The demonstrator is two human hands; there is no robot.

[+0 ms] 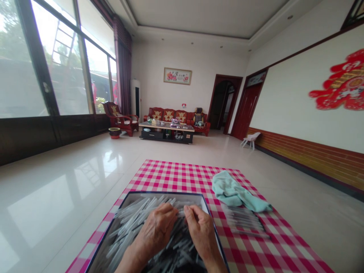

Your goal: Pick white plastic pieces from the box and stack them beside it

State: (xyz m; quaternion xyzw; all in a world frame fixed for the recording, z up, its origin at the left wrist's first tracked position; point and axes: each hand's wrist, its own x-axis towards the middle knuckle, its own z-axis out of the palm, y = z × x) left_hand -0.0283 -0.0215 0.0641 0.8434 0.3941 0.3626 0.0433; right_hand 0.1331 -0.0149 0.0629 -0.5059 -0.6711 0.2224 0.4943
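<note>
A shallow box [208, 207] with a dark blue rim holds a loose heap of thin, translucent plastic tubes [136, 212], with dark slender pieces among them. Over the heap, my left hand [159, 223] is closed in a pinch, its back turned up. My right hand [200, 229] faces it, thumb and forefinger pressed together. A thin translucent tube [181, 213] spans the small gap between my fingertips, held by both hands; its ends are hidden. To the right of the box lies a row of similar tubes with dark tips [246, 220], side by side.
A pink and white checked cloth [176, 176] covers the table under the box. A mint-green towel [236, 191] lies crumpled just beyond the row of tubes. Farther off stand a low coffee table [167, 129], a red wooden sofa [167, 113] and a small pale chair [250, 139].
</note>
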